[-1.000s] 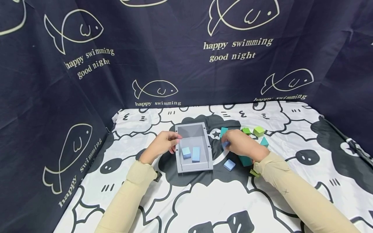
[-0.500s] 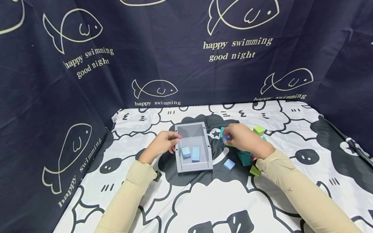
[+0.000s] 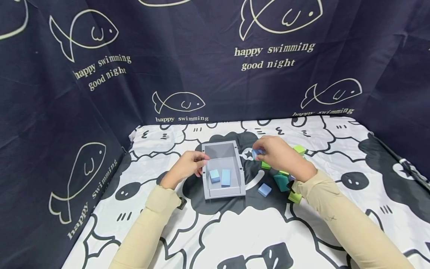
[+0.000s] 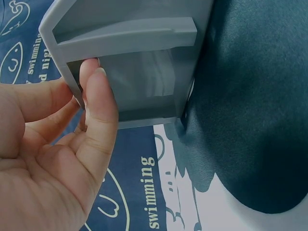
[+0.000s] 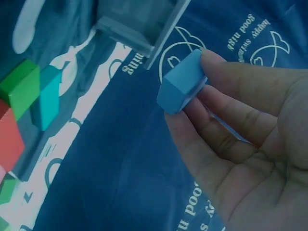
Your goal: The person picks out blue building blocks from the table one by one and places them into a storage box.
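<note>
In the head view my left hand [image 3: 188, 166] is at the left side of a grey open-topped box [image 3: 227, 192]. Its thumb and fingers pinch the box wall, as the left wrist view shows at the box rim [image 4: 120, 42]. Two light blue blocks, a cube [image 3: 214, 176] and a longer block [image 3: 226, 178], lie in the box. To the right of the box, my right hand [image 3: 280, 157] pinches a blue block [image 3: 256, 154] above the cloth. In the right wrist view this block [image 5: 182, 83] sits between thumb and fingertips, partly covered by them.
Loose blocks lie right of the box: a blue one [image 3: 264, 190], a teal one [image 3: 281, 182], a green one [image 3: 265, 165] and lime ones [image 3: 295, 197]. A red block [image 5: 8, 137] shows in the right wrist view. A dark printed curtain [image 3: 215, 67] rises behind the patterned cloth.
My right hand has lifted the blue block from among the loose blocks, moving up and slightly left. Lime and green blocks beneath have come into sight. The left hand and the box stay put.
</note>
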Available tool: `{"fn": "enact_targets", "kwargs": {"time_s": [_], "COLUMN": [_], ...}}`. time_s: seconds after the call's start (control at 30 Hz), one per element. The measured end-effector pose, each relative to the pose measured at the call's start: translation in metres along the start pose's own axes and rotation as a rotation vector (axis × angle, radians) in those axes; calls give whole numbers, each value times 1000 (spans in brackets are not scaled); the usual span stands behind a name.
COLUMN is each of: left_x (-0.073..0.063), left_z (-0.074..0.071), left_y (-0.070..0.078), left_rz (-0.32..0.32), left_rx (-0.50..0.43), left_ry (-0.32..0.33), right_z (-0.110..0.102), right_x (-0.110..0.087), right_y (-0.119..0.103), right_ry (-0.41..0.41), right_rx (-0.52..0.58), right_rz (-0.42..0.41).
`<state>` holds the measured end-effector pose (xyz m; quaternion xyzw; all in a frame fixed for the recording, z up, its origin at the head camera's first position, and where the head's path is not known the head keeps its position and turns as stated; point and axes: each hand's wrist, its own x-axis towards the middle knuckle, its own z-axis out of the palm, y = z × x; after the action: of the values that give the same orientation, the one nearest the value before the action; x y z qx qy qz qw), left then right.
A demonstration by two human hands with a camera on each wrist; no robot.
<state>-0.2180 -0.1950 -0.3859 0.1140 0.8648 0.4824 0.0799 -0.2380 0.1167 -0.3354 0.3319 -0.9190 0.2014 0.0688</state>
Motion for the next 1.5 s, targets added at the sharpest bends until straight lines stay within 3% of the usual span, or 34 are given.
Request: {"fn": "enact_targets", "kwargs": {"time_s": [0.7, 0.97, 1.5], "left_x": [0, 1, 1], "left_z": [0, 1, 1], "left_y": [0, 0, 0], "left_rz": [-6, -12, -7], "left_rx": [-6, -8, -13], "left_ry": [5, 6, 2], "right_z": [-16, -7, 15], "right_x": [21, 24, 28], "right_y": [-33, -45, -62], "right_ry": [9, 3, -77], "right_rx": [-34, -21, 15], "right_rz": [-55, -119, -119]}}
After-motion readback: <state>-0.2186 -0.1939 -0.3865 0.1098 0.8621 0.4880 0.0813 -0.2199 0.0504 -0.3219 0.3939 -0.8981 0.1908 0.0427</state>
